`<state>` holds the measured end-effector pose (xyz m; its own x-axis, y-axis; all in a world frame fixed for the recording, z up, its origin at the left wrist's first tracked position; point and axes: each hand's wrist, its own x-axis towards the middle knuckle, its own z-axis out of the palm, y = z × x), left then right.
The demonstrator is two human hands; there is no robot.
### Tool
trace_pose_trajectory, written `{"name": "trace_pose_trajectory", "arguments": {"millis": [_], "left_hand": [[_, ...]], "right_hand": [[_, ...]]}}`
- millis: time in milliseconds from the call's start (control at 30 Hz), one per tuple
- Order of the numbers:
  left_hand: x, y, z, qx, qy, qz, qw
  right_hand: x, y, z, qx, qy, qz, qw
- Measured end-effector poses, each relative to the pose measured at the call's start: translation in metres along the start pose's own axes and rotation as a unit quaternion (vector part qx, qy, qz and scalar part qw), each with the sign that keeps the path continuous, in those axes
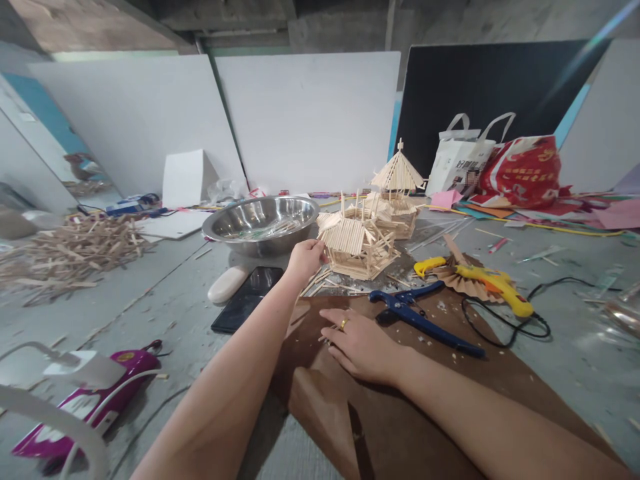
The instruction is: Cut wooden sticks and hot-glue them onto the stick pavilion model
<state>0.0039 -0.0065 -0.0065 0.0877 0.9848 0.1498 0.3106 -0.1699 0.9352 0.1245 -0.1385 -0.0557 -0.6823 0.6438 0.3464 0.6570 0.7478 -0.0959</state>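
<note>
My left hand [306, 260] reaches forward with its fingers pinched together at the left edge of a small pavilion model made of wooden sticks [345, 237]. What the fingertips hold, if anything, is hidden. The model has a slatted roof and several upright sticks on top. Loose sticks [315, 283] lie on the floor just below that hand. My right hand [363, 343], with a ring on one finger, rests palm down on a brown sheet [400, 413], its fingers stretched out. Short stick pieces show by its fingertips. Blue-handled cutters [425, 320] lie to its right.
A steel bowl [263, 227], black phone [247, 300] and white oval case [227, 285] stand left. Behind is a second pointed-roof model [399, 177]. A yellow glue gun [495, 287] with cord lies right. Wood sticks [75, 250] are heaped left, near a purple power strip [90, 407].
</note>
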Motion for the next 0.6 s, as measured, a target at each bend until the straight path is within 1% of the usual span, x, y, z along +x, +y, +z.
{"name": "trace_pose_trajectory", "arguments": {"millis": [233, 400, 600], "left_hand": [[0.005, -0.006, -0.002, 0.072, 0.024, 0.023, 0.997], [0.009, -0.011, -0.004, 0.116, 0.024, 0.046, 0.992], [0.010, -0.014, -0.005, 0.147, 0.035, 0.047, 0.987]], "right_hand": [[0.000, -0.001, -0.001, -0.004, 0.001, -0.003, 1.000], [0.000, -0.001, -0.001, -0.009, 0.000, -0.007, 1.000], [0.000, -0.001, -0.001, -0.013, 0.005, -0.009, 1.000]]}}
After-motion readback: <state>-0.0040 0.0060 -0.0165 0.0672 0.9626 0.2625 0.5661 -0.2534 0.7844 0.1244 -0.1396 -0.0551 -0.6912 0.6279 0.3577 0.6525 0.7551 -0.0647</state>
